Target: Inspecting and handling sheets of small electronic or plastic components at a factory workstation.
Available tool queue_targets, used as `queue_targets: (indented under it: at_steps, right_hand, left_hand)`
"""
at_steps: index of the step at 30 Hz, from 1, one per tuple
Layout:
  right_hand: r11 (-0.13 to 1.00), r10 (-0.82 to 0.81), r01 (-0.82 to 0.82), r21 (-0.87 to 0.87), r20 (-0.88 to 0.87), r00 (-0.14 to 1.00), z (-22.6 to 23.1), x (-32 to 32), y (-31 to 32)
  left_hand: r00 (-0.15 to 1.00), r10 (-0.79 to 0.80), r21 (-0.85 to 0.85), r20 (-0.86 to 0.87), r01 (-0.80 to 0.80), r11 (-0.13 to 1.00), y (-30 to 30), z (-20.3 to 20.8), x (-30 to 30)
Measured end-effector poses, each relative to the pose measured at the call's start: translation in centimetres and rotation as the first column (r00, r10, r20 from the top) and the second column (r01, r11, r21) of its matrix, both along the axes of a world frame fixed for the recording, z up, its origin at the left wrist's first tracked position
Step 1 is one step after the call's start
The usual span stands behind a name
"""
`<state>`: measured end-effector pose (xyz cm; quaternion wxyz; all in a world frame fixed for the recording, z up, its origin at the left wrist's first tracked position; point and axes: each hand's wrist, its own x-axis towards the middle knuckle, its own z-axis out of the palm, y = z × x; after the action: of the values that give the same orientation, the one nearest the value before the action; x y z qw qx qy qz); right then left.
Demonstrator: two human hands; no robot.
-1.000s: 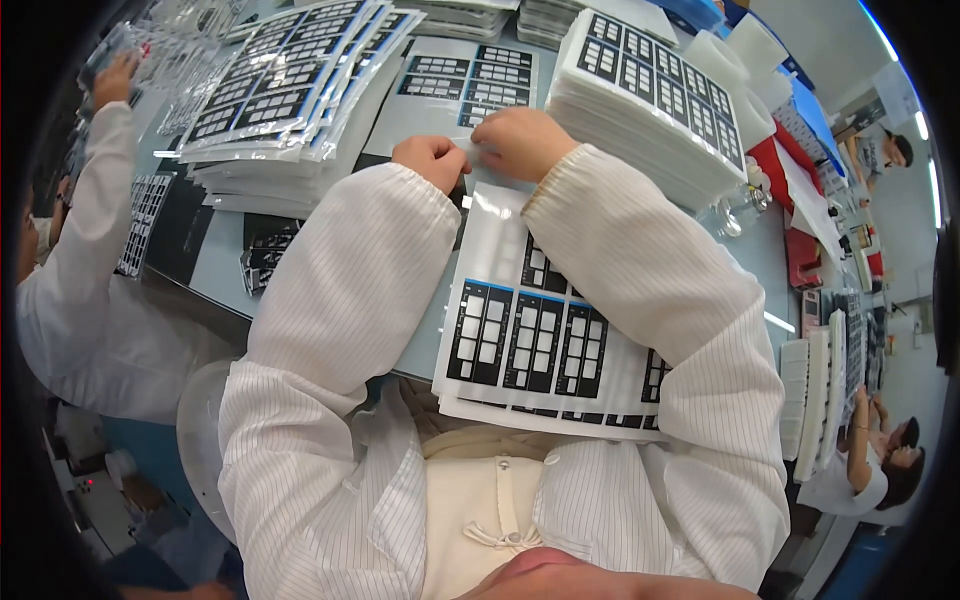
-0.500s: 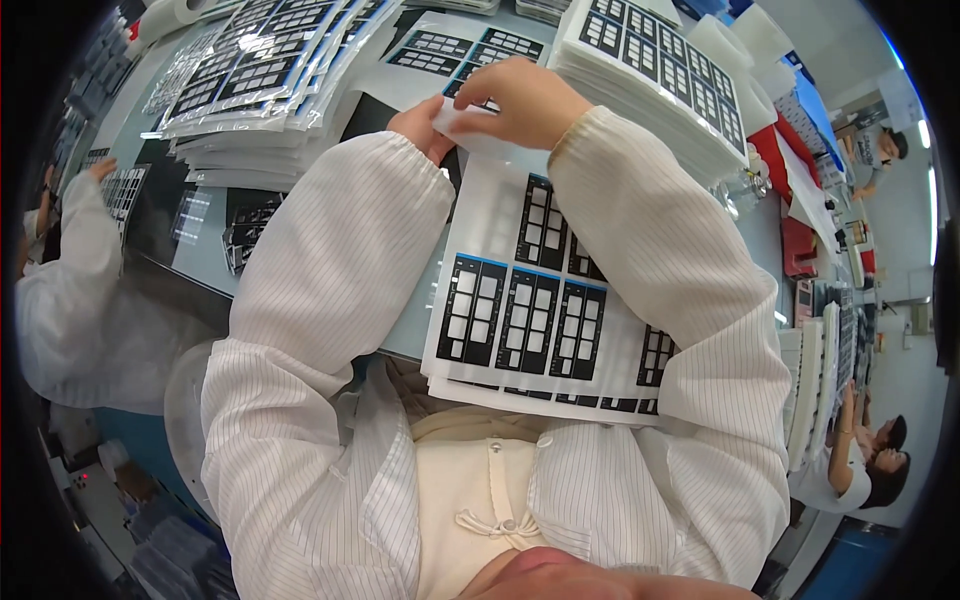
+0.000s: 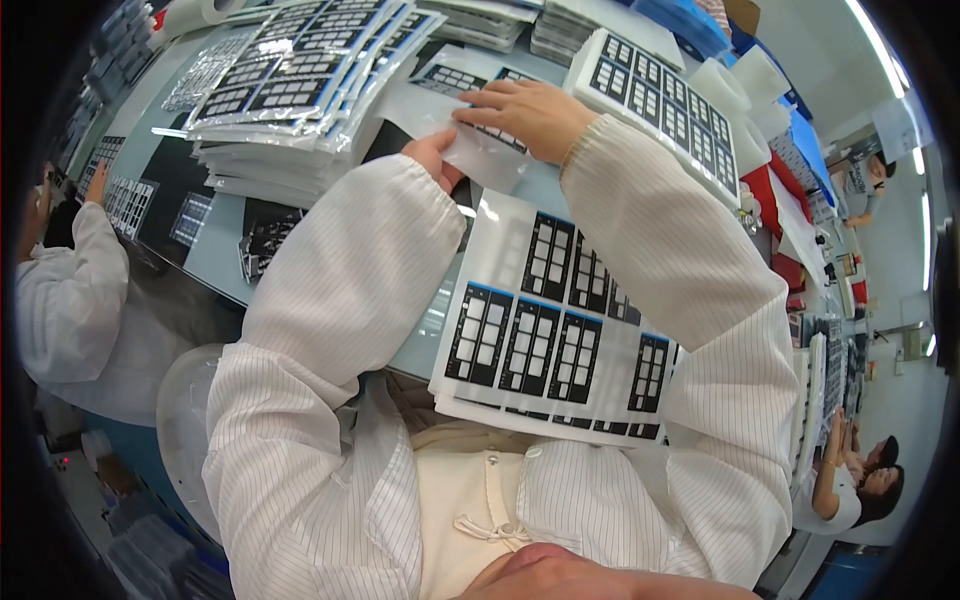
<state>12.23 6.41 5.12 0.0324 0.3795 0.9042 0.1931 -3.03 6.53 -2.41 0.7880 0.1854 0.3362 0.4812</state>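
A sheet printed with black-and-white label panels [image 3: 450, 78] lies under translucent plastic film [image 3: 490, 162] at the far middle of the table. My left hand [image 3: 436, 158] pinches the film's near left edge between thumb and fingers. Spread flat over the film and sheet, my right hand [image 3: 530, 117] has its fingers stretched out to the left and holds nothing. Close to my body lies a stack of similar printed sheets [image 3: 500, 215], partly hidden by my right forearm.
A tall stack of sheets in clear plastic [image 3: 290, 75] rises at the far left. Another pile of printed sheets [image 3: 655, 95] stands at the far right, with white rolls [image 3: 720, 88] behind it. A co-worker [image 3: 70, 290] sits at the left; other people are at the right.
My right hand has gone from bent fingers at the film to fingers stretched flat over it. The film now lies flatter. The whole view has shifted slightly.
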Motion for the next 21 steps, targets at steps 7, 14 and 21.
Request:
queue_targets:
  at_steps: [7, 14, 21]
  right_hand:
    - [0.984, -0.024, 0.016, -0.175, -0.045, 0.999, 0.0, -0.3, 0.7]
    - [0.982, 0.017, -0.025, -0.189, -0.044, 0.999, 0.0, -0.1, 1.0]
    - [0.998, 0.011, -0.026, -0.057, -0.247, 0.969, 1.7, 0.5, -0.1]
  left_hand:
    - [1.000, -0.018, 0.027, 0.005, 0.018, 0.999, -0.2, -0.4, 0.1]
    - [0.995, -0.082, -0.003, -0.056, 0.082, 0.997, 0.6, -0.7, -0.5]
    - [0.995, 0.025, -0.051, -0.099, -0.030, 0.998, 0.8, -0.3, -0.3]
